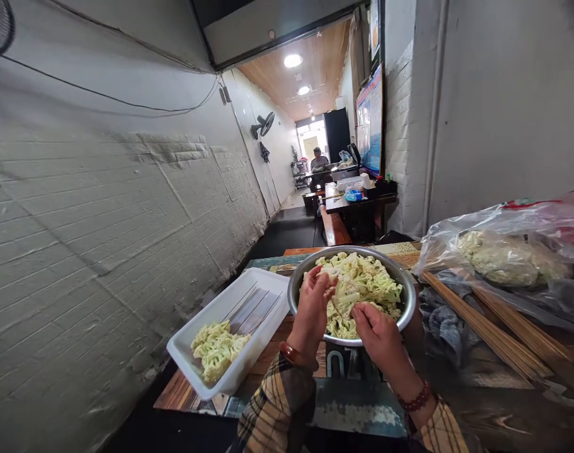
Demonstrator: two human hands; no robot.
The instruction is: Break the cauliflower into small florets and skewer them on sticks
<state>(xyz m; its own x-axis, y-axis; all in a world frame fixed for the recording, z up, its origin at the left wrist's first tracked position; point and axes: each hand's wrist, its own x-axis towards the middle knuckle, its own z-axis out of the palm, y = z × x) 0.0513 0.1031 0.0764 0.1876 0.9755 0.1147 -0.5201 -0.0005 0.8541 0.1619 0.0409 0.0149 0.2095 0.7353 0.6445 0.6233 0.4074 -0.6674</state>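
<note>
My left hand (315, 302) is above the near left part of a metal basin (410, 308), fingers curled round a pale cauliflower floret (331, 273). Close by on its right, my right hand (375, 327) is closed in a pinch on what looks like a thin bamboo skewer, mostly hidden by the fingers and the florets behind. Cut cauliflower (376, 277) fills the basin. Left of it, a white plastic tray (183, 343) holds skewered cauliflower (218, 352) at its near end, with several thin sticks pointing towards the far end.
Bundles of bamboo skewers (489, 330) lie on the right beside a grey cloth (444, 318). Behind them is a clear plastic bag (437, 236) with cauliflower inside. A white brick wall (126, 207) runs along the left. Farther back, a person (317, 160) sits near a dark table (343, 204).
</note>
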